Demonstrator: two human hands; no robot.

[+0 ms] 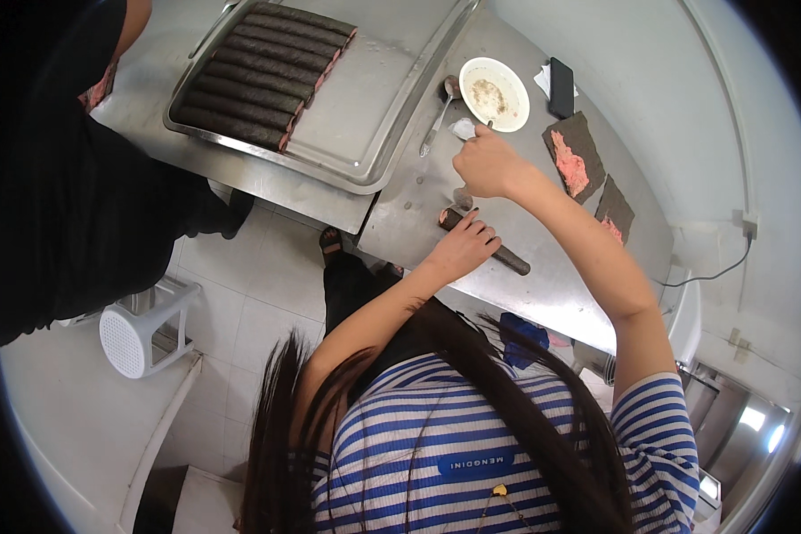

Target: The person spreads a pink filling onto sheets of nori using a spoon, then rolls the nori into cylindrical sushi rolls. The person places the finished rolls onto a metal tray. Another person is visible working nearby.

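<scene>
A dark seaweed roll (512,260) with pink filling at its end lies on the metal table in front of me. My left hand (465,246) rests over its middle, fingers curved round it. My right hand (488,166) is closed at the near rim of a white bowl (521,96) that has some pale, lumpy stuff inside. A small dark tip shows by the fingers, but what they grip is mostly hidden. Right of the right forearm lie two seaweed sheets with pink paste, the larger sheet (589,142) and the smaller sheet (625,212).
A metal tray (365,182) at the left holds several finished seaweed rolls (271,62). A spoon (436,125) lies beside the bowl, and a black phone (561,87) lies near the wall. Another person in black stands at the left, near a white stool (125,340).
</scene>
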